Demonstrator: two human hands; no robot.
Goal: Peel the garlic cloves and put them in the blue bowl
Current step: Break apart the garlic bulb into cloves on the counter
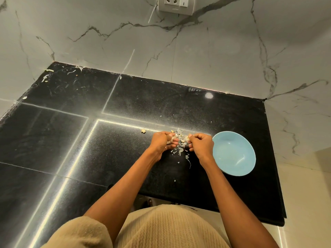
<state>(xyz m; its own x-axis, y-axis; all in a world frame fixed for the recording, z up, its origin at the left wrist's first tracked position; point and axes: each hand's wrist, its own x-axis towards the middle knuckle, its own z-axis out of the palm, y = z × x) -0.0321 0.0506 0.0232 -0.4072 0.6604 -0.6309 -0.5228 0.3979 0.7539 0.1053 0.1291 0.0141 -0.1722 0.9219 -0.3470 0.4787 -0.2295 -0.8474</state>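
My left hand (162, 142) and my right hand (201, 144) are close together above the black counter, fingers curled, both pinching a piece of garlic (181, 138) with loose papery skin between them. Flakes of garlic skin (180, 151) lie scattered on the counter under and just in front of my hands. The blue bowl (238, 164) stands right of my right hand, almost touching it, and its inside looks empty. A single small clove or skin piece (143, 131) lies to the left, beyond my left hand.
The black stone counter (89, 140) ends at a marble wall behind and on the right. A wall socket (176, 5) sits high on the back wall. More skin scraps (46, 76) lie at the far left corner. The counter's front edge runs just before my body.
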